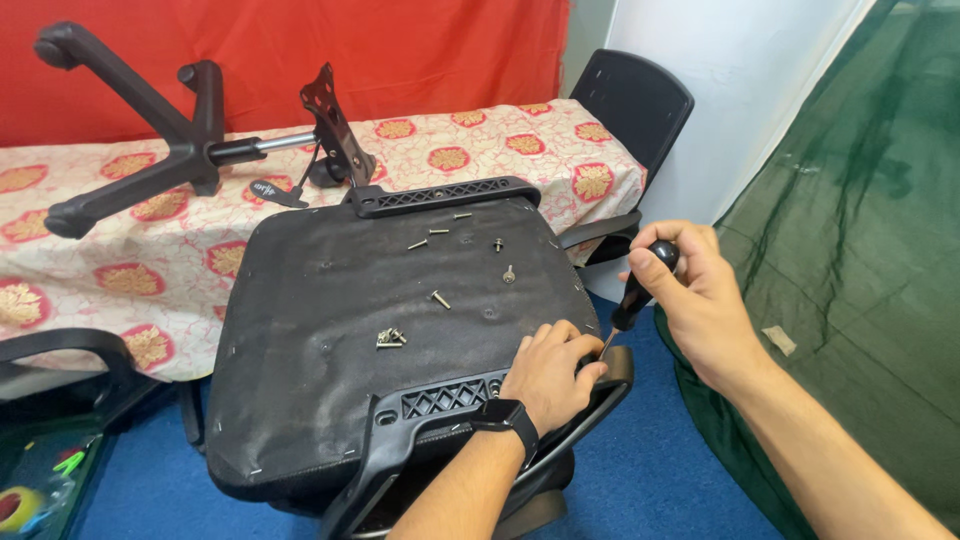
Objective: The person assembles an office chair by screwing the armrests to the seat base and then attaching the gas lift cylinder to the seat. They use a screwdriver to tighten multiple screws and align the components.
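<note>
At the far left, a black five-armed chair base (150, 130) lies on its side on the bench (560, 165), which carries a cream cloth with red and gold medallions; its metal column ends in a black mounting plate (335, 125). In front of the bench, an upturned chair seat (330, 330) shows its dusty black underside, worn grey and dotted with screw holes. Two black latticed armrest brackets lie along its edges, one at the far edge (440, 195), one at the near edge (440, 398). Loose screws (440, 298) lie on the seat: about six singles and one small cluster. The left hand (548, 372), a black watch on its wrist, presses down on the seat's near right corner, fingers curled together over the bracket's end. Just right of it, the right hand (700, 295) is clamped around the black handle of one screwdriver (640, 290), whose tip angles down to that corner beside the left fingers. A black chair back (635, 105) stands behind, and green netting (860, 250) hangs at the right.
</note>
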